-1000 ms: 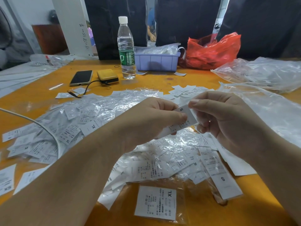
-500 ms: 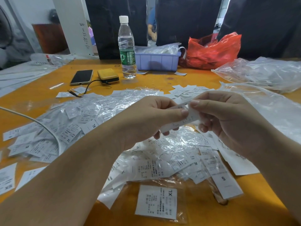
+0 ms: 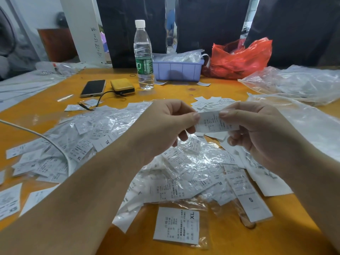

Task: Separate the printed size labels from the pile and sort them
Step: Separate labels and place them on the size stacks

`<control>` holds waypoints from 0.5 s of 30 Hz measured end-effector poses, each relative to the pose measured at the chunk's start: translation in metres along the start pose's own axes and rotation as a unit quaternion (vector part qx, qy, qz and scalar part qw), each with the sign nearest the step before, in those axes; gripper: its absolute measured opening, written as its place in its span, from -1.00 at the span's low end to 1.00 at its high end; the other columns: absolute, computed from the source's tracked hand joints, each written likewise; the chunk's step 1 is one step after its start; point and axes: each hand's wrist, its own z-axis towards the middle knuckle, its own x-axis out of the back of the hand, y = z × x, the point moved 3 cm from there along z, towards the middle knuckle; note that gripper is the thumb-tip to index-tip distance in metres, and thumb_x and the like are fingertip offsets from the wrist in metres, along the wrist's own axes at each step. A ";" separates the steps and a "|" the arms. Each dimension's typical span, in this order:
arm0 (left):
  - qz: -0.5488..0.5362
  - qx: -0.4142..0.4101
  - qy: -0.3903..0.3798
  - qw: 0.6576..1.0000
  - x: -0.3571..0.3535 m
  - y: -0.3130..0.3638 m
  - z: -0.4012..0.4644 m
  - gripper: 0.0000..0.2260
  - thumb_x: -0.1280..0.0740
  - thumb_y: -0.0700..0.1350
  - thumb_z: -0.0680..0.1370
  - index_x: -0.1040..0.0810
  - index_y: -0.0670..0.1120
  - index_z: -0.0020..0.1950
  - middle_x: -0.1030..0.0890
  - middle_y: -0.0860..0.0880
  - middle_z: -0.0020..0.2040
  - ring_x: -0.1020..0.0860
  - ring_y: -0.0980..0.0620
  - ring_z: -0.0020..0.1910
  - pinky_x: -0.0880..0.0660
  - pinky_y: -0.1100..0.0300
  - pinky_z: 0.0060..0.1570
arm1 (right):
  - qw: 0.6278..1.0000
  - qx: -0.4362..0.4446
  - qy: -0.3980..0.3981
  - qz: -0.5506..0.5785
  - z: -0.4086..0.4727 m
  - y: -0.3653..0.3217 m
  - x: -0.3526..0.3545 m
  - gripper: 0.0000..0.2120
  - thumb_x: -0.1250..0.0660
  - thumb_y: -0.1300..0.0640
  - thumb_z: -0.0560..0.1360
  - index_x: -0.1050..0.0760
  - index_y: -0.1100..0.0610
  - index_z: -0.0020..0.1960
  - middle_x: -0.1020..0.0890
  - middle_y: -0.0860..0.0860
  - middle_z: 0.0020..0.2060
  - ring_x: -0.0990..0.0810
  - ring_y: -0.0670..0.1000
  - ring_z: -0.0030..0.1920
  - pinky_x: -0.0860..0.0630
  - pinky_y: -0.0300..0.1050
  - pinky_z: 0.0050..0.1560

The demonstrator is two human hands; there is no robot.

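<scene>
Seen from the head camera, a person's left hand (image 3: 165, 126) and right hand (image 3: 257, 133) hold one printed label (image 3: 213, 123) between them above the pile of labels (image 3: 180, 173) on the orange surface (image 3: 230, 240), each hand's thumb and fingers pinching an end. Compared with a second ago, the label has turned from a slanted, edge-on strip to lie nearly level with its printed face toward the camera, and the hands sit slightly farther apart; its small print is too fine to read. Below, loose labels show "XL" (image 3: 177, 225), "S" (image 3: 248, 196) and "M" among crinkled clear plastic sleeves. Farther back stand a water bottle (image 3: 143, 56) with a green wrapper, a dark phone (image 3: 93, 88), a yellow case (image 3: 122, 86), a lilac bin (image 3: 178, 69) and a red plastic bag (image 3: 239, 57). A white post (image 3: 82, 30) carries handwritten digits, not clearly legible.
</scene>
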 end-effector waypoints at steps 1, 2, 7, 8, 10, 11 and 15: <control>-0.001 -0.002 -0.005 1.000 -0.001 0.000 0.000 -0.91 -0.36 -0.19 0.57 -0.60 -0.13 -0.13 -0.59 0.05 -0.40 -0.48 0.13 -0.43 -0.40 0.28 -0.47 | 1.000 -0.001 -0.002 0.004 -0.001 0.000 -0.002 -0.77 -0.35 0.25 0.50 -0.61 0.14 -0.32 -0.54 0.10 -0.38 -0.39 -0.10 -0.46 -0.43 -0.24 -0.44; -0.002 -0.005 -0.009 1.000 -0.003 -0.001 0.000 -0.91 -0.36 -0.19 0.57 -0.60 -0.13 -0.13 -0.59 0.05 -0.40 -0.48 0.12 -0.43 -0.41 0.28 -0.47 | 1.000 -0.001 -0.003 0.010 -0.001 0.001 -0.004 -0.79 -0.36 0.26 0.49 -0.61 0.15 -0.32 -0.53 0.11 -0.39 -0.39 -0.10 -0.47 -0.43 -0.23 -0.45; 0.000 -0.023 -0.020 1.000 -0.006 -0.003 0.000 -0.93 -0.37 -0.19 0.57 -0.60 -0.14 -0.10 -0.61 0.05 -0.37 -0.51 0.11 -0.40 -0.47 0.25 -0.44 | 1.000 0.007 -0.027 0.008 -0.003 0.002 -0.007 -0.94 -0.43 0.18 0.34 -0.62 0.16 -0.29 -0.49 0.16 -0.35 -0.38 -0.07 -0.47 -0.43 -0.21 -0.46; 0.000 -0.024 -0.021 1.000 -0.006 -0.003 0.000 -0.94 -0.37 -0.19 0.57 -0.61 -0.15 -0.08 -0.61 0.05 -0.37 -0.52 0.11 -0.39 -0.48 0.25 -0.43 | 0.999 0.008 -0.035 0.007 -0.004 0.002 -0.008 -0.93 -0.43 0.15 0.31 -0.63 0.15 -0.29 -0.50 0.14 -0.36 -0.40 -0.07 -0.46 -0.44 -0.22 -0.46; -0.004 -0.023 -0.023 0.999 -0.006 -0.004 0.000 -0.95 -0.38 -0.19 0.56 -0.61 -0.15 -0.04 -0.62 0.03 -0.35 -0.52 0.10 -0.39 -0.49 0.25 -0.43 | 0.999 0.010 -0.043 0.010 -0.005 0.001 -0.009 -0.92 -0.43 0.14 0.28 -0.65 0.15 -0.29 -0.54 0.11 -0.37 -0.42 -0.07 -0.46 -0.46 -0.22 -0.45; -0.007 -0.022 -0.025 0.999 -0.006 -0.004 0.001 -0.95 -0.38 -0.19 0.56 -0.61 -0.16 -0.02 -0.62 0.02 -0.34 -0.52 0.10 -0.39 -0.49 0.26 -0.43 | 0.999 0.010 -0.045 0.013 -0.005 0.001 -0.009 -0.93 -0.43 0.15 0.29 -0.65 0.15 -0.29 -0.55 0.12 -0.36 -0.43 -0.06 -0.46 -0.47 -0.21 -0.45; -0.006 -0.025 -0.029 0.999 -0.004 -0.005 0.002 -0.94 -0.39 -0.19 0.55 -0.61 -0.15 0.00 -0.63 0.03 -0.35 -0.52 0.10 -0.39 -0.50 0.25 -0.41 | 0.998 0.006 -0.054 0.015 -0.006 0.001 -0.010 -0.92 -0.44 0.15 0.27 -0.66 0.16 -0.28 -0.58 0.18 -0.30 -0.46 -0.02 -0.43 -0.51 -0.21 -0.44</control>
